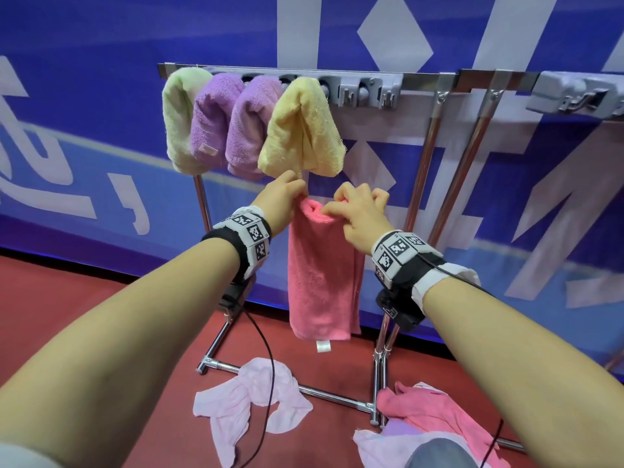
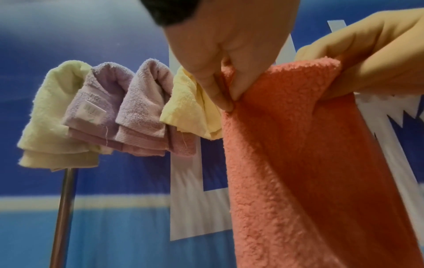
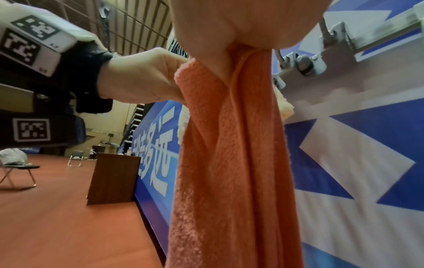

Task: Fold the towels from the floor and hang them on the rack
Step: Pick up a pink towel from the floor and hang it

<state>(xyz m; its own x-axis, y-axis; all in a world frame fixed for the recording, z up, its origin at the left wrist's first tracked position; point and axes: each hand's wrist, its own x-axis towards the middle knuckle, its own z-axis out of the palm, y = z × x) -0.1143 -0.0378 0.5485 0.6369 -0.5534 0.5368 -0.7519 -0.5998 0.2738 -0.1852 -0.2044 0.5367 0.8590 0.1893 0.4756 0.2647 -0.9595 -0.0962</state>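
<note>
A pink towel (image 1: pixel 320 275) hangs folded lengthwise in the air below the rack (image 1: pixel 364 86). My left hand (image 1: pixel 287 195) pinches its top left corner and my right hand (image 1: pixel 358 211) grips its top right edge. In the left wrist view the pink towel (image 2: pixel 305 154) hangs from thumb and fingers of my left hand (image 2: pixel 227 101). In the right wrist view the pink towel (image 3: pixel 231 163) drops straight down from my right hand (image 3: pixel 231 43). On the rack hang a green towel (image 1: pixel 179 119), two purple towels (image 1: pixel 216 119) and a yellow towel (image 1: pixel 304 130).
Free grey hooks (image 1: pixel 368 92) lie to the right of the yellow towel. On the red floor lie a pale pink towel (image 1: pixel 250 400) and a heap of pink and lilac towels (image 1: pixel 435 420). A second rack (image 1: pixel 574 92) stands at right. A blue banner wall is behind.
</note>
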